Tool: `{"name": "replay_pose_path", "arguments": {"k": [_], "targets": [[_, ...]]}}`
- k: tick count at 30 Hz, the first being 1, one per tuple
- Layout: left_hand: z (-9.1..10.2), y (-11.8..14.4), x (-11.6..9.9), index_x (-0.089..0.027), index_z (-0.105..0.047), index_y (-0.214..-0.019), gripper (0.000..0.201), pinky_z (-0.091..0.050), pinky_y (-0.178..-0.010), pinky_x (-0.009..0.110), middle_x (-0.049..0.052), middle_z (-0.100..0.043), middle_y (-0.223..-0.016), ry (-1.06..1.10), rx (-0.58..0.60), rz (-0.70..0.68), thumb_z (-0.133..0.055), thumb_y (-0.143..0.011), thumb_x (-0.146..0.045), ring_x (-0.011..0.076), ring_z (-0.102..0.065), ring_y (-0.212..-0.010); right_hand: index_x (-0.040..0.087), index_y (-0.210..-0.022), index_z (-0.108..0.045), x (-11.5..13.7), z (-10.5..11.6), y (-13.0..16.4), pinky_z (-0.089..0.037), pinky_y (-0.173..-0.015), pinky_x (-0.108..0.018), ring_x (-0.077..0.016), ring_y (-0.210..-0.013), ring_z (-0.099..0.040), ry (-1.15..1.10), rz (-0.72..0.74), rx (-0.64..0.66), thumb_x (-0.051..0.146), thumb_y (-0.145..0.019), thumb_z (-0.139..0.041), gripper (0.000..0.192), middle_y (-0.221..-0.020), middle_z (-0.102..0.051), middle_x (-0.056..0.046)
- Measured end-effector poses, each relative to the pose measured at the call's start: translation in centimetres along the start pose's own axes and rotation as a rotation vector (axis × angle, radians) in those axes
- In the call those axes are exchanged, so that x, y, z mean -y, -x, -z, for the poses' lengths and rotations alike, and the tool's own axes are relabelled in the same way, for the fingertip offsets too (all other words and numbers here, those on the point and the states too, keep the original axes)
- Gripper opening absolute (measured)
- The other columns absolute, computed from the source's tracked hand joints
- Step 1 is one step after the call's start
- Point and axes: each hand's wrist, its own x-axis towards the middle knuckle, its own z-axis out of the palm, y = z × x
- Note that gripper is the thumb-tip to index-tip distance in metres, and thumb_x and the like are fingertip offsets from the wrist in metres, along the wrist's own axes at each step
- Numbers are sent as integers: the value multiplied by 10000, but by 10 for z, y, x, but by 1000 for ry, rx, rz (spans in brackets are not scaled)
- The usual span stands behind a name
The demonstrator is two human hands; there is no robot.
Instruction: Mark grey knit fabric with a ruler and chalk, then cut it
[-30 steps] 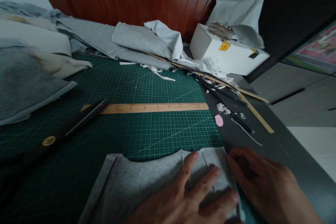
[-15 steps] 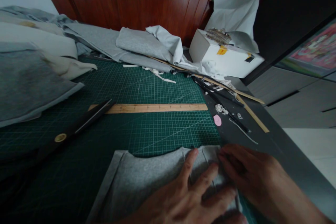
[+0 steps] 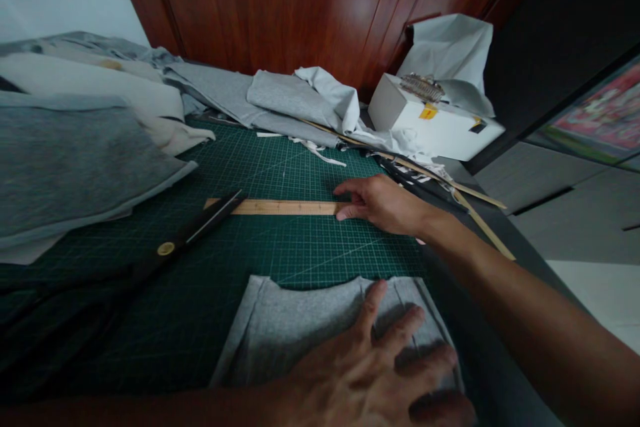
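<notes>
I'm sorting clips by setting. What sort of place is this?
Probably a sewing or cloth-cutting workspace, judging by the green cutting mat, the large scissors and the grey cloth lying under the left hand.

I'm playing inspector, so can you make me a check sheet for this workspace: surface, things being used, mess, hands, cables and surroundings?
Surface: green gridded mat.
Things in use: grey cloth under left hand; wooden ruler; black scissors, tips over ruler.
Clutter: fabric pile at back; white strips.
Hands: left hand spread on cloth; right hand at ruler, grip unclear.
Cables: dark strands; cannot tell if cables.
Surroundings: white box, reddish-brown panel.
</notes>
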Motion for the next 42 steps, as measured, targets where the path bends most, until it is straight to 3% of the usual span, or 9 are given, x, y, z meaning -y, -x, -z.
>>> {"name": "replay_pose_path", "arguments": {"k": [5, 9, 16, 19, 21, 25, 28, 33, 42], "targets": [[-15, 0, -3, -488, -550, -1455, 453, -451, -1059, 610, -76, -506, -1568, 21, -9, -9, -297, -1084, -434, 324, -517, -1390, 165, -971, -759, 7, 3, -8, -338, -611, -262, -140, -657, -581, 189, 82, 36, 262, -965, -652, 145, -756, -694, -6], [-13, 0, -3, -466, -521, -1488, 476, -436, -1081, 639, -58, -501, -1583, 23, 17, -28, -266, -1090, -408, 338, -510, -1410, 129, -914, -708, 16, -4, -3, -294, -609, -314, -171, -672, -557, 505, 206, -13, 227, -935, -571, 170, -853, -720, -79], [-8, -1, -3, -417, -551, -1476, 445, -467, -1077, 630, -43, -520, -1573, 54, 0, -4, -331, -1089, -431, 348, -515, -1410, 107, -974, -653, 8, -16, 2, -379, -731, -340, -234, -874, -563, 545, 143, -167, 210, -1098, -336, 355, -978, -664, -137], [-12, 0, -4, -402, -567, -1463, 435, -459, -1087, 634, -34, -516, -1576, 49, -13, -12, -355, -1084, -428, 353, -513, -1410, 130, -952, -593, 18, -7, 23, -408, -756, -326, -207, -830, -551, 434, 99, -246, 253, -1129, -285, 376, -924, -617, -102], [-13, -1, -3, -386, -557, -1471, 441, -451, -1084, 640, -20, -510, -1578, 56, -22, -23, -342, -1087, -420, 358, -507, -1409, 181, -885, -535, 33, -2, 44, -403, -693, -296, -169, -725, -520, 149, 113, -255, 326, -1140, -292, 381, -823, -561, -33], [-6, -5, -5, -355, -559, -1455, 432, -534, -890, 512, -9, -538, -1533, 108, 12, 0, -334, -1088, -389, 302, -595, -1256, 199, -806, -523, 58, -8, 87, -359, -591, -267, -130, -631, -499, -193, 119, -27, 492, -1135, -283, 502, -749, -528, 12], [0, -7, -8, -348, -579, -1432, 408, -515, -805, 452, -23, -573, -1473, 102, 54, 39, -382, -1075, -355, 259, -629, -1120, 181, -796, -575, 57, -22, 107, -354, -585, -278, -134, -627, -506, -194, 75, 45, 560, -1116, -245, 596, -755, -554, -9], [2, -4, -8, -333, -555, -1457, 422, -490, -895, 464, -23, -556, -1487, 105, 45, 18, -391, -1068, -358, 256, -597, -1212, 179, -802, -581, 43, -35, 119, -348, -582, -286, -139, -628, -508, -139, 49, 57, 542, -1121, -235, 595, -771, -568, -24], [5, -9, -12, -224, -672, -1253, 327, -501, -923, 483, 28, -697, -1229, 109, -2, 89, -423, -1055, -300, 265, -647, -1098, 207, -766, -512, 39, -54, 129, -332, -559, -280, -126, -574, -504, -105, -40, -134, 464, -1129, -349, 474, -687, -516, 21]]}}
